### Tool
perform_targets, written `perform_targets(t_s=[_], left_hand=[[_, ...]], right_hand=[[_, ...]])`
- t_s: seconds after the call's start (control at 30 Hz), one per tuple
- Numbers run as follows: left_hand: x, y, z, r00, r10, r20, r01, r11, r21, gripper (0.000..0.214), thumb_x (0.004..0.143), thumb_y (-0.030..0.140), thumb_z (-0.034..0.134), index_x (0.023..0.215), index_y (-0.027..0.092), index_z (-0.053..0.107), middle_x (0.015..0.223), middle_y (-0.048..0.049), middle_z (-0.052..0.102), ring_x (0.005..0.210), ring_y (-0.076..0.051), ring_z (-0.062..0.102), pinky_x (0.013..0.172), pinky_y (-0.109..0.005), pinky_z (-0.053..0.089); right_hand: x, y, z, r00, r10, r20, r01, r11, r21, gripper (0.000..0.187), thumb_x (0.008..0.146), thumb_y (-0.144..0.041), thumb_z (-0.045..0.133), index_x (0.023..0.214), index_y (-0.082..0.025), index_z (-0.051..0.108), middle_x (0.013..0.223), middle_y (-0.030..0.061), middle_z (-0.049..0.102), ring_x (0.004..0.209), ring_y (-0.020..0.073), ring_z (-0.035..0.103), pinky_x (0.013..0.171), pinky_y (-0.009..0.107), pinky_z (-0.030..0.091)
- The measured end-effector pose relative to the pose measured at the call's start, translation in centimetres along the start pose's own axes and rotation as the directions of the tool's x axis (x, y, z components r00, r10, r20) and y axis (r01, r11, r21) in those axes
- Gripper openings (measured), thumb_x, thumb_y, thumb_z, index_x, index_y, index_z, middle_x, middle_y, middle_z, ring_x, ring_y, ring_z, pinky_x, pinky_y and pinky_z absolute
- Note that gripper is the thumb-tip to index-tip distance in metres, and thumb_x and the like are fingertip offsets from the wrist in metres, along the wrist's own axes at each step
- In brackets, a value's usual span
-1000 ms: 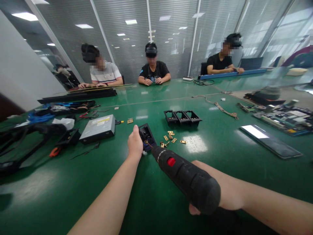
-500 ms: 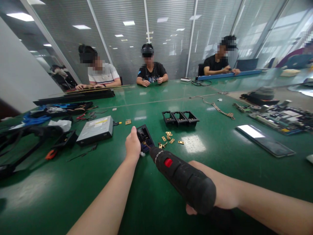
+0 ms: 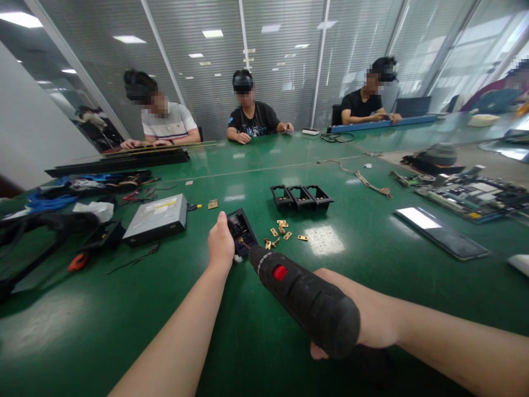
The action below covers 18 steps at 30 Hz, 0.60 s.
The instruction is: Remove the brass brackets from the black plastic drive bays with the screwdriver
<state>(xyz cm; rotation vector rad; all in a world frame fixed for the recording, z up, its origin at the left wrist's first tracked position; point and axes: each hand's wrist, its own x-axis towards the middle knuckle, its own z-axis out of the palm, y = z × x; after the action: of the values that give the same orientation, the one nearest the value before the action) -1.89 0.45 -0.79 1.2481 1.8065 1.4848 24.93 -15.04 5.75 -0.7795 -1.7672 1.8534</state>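
Note:
My right hand (image 3: 367,322) is wrapped round a black electric screwdriver (image 3: 303,298) with a red switch. Its tip points into a small black socket housing (image 3: 240,229) on the green table (image 3: 264,342). My left hand (image 3: 220,244) grips the left side of that housing, thumb up along its edge. Several small brass contact pieces (image 3: 283,231) lie just right of the housing. A row of three empty black housings (image 3: 300,196) stands farther back.
A grey optical drive (image 3: 154,218) lies to the left, with cables, black frames and tools (image 3: 53,220) beyond it. A phone-like slab (image 3: 441,240) and circuit boards (image 3: 475,196) lie at right. Three people sit along the far edge, and a braided cord (image 3: 363,179) trails nearby.
The view has drifted slightly, so everything sits a little left and higher. Both hands, the screwdriver and the housing keep the same hold.

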Motion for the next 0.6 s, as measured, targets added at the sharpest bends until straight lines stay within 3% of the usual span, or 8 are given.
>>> perform_targets(t_s=[0.6], left_hand=[[0.09,-0.24,0.04,1.0,-0.005,0.01,0.005,1.0,-0.016,0.075,0.092,0.09,0.034,0.067,0.023,0.057,0.073,-0.0079,0.066,0.073,-0.025,0.059,0.069,-0.035,0.04]], right_hand=[[0.17,-0.47,-0.02,1.0,-0.011,0.014,0.011,1.0,-0.005,0.038,0.058,-0.022,0.101,0.068,-0.016,0.064,0.066,-0.005,0.066,0.062,0.0125,0.059,0.057,0.023,0.045]])
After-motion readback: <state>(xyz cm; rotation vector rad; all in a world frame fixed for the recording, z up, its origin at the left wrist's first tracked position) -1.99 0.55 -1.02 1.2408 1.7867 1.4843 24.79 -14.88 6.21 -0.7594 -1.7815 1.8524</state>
